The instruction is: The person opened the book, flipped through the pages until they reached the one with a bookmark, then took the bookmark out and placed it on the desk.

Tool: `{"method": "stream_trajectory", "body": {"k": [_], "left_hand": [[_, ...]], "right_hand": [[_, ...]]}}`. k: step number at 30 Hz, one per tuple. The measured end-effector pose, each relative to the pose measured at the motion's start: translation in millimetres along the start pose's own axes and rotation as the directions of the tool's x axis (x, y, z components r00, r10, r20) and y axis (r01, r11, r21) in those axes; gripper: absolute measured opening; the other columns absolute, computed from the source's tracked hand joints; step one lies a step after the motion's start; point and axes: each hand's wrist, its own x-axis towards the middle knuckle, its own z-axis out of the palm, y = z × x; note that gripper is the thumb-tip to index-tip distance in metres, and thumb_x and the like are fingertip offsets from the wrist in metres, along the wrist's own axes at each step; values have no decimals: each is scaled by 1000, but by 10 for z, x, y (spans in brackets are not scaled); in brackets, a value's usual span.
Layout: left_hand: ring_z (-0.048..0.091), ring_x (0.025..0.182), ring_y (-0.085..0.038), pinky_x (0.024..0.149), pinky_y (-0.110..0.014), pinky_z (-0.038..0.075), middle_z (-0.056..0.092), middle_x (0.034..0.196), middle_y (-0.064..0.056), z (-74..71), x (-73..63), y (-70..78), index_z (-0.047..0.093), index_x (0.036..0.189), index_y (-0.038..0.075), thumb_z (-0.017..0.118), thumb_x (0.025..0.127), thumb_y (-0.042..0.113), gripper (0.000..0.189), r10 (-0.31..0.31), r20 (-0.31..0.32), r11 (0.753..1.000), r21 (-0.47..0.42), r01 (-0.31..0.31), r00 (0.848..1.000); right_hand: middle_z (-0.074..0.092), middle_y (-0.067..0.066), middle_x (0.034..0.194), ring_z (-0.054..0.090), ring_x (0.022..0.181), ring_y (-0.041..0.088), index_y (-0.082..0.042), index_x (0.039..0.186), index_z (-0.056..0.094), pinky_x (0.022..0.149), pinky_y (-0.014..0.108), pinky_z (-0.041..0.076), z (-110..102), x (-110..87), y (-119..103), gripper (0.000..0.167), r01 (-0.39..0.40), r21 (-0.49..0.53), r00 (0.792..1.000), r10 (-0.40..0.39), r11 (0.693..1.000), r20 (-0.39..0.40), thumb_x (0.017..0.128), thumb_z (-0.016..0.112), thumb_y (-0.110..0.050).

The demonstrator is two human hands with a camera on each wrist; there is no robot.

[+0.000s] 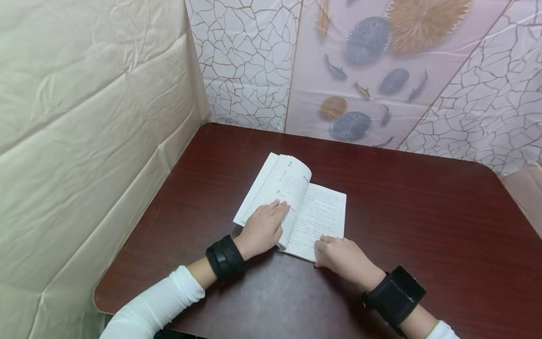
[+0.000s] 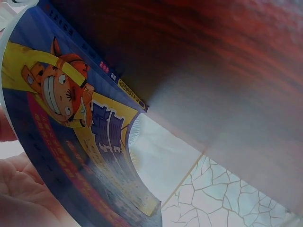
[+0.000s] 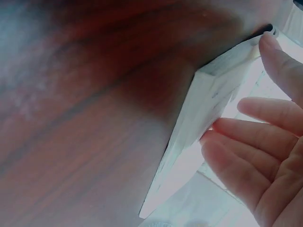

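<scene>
An open paperback book with printed white pages lies on the table, its left-hand pages bowed upward. My left hand rests on the left page with its fingers extended toward the middle. In the left wrist view the book's blue cover, with a cartoon figure in yellow, curves up off the table, and part of the left palm shows behind it. At the lower right corner of the right page, my right hand touches the paper. Its fingers look loosely extended against the page block in the right wrist view.
The dark reddish-brown table has rounded corners. A cream cloth hangs along its left side, and a patterned curtain stands behind the far edge. Black bands circle both wrists.
</scene>
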Motion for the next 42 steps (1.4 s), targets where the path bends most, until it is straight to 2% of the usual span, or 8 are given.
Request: {"method": "stream_trajectory", "body": {"k": [10,17,23,26,31,33,37,42], "left_hand": [[42,123,-22,97,-37,36,51,128,-9,-10,-5,21,58,116,9,51,84,22,35,39,7,998,43,-40,999],[31,130,-27,99,-42,29,44,134,-10,-8,-7,100,53,122,17,44,76,67,69,48,127,989,130,-65,991],[29,131,-28,101,-43,26,42,136,-10,29,-15,154,53,122,15,54,77,53,59,30,114,980,193,-52,993],[34,128,-27,100,-42,28,45,133,-9,44,-12,158,56,119,7,55,78,38,51,-13,51,985,171,4,999],[49,117,-23,93,-41,36,55,123,-11,35,-4,113,45,127,-1,54,79,20,53,-119,-130,993,-28,116,984],[59,99,-22,83,-37,43,60,113,-13,21,-3,76,36,132,-1,54,78,12,59,-146,-196,987,-89,131,970],[61,77,-22,60,-31,46,53,122,-17,-10,-10,-10,25,137,1,53,75,1,68,-186,-246,980,-116,161,951],[47,114,-33,77,-41,47,34,138,-22,-49,-31,-86,51,122,6,56,75,-1,47,-165,-231,986,0,170,959]], "right_hand": [[58,-8,64,47,53,3,-15,67,59,48,19,39,-54,8,3,14,81,-110,977,-101,991,-189,69,63,-2],[67,12,95,60,96,26,-4,88,68,84,41,45,-182,71,-22,15,114,-120,818,-162,986,-552,79,59,-11],[62,16,109,57,102,29,1,100,65,79,40,47,-192,147,-76,40,86,6,670,-53,996,-740,92,42,-30],[57,20,115,55,105,32,5,113,57,76,43,47,-159,118,-68,46,5,74,706,49,997,-706,88,51,-33],[52,24,119,53,107,33,4,118,52,71,41,50,-55,43,-37,62,-114,66,920,131,991,-369,73,69,-34],[51,24,120,52,109,33,2,117,53,71,40,50,-14,23,-31,67,-118,44,970,125,992,-208,68,72,-39],[51,24,118,51,111,34,0,115,54,75,40,50,16,10,-33,70,-115,31,993,116,993,-31,62,75,-41],[54,25,116,54,107,34,-2,112,57,78,41,49,-2,24,-32,63,-105,26,994,104,994,27,63,76,-36]]}}
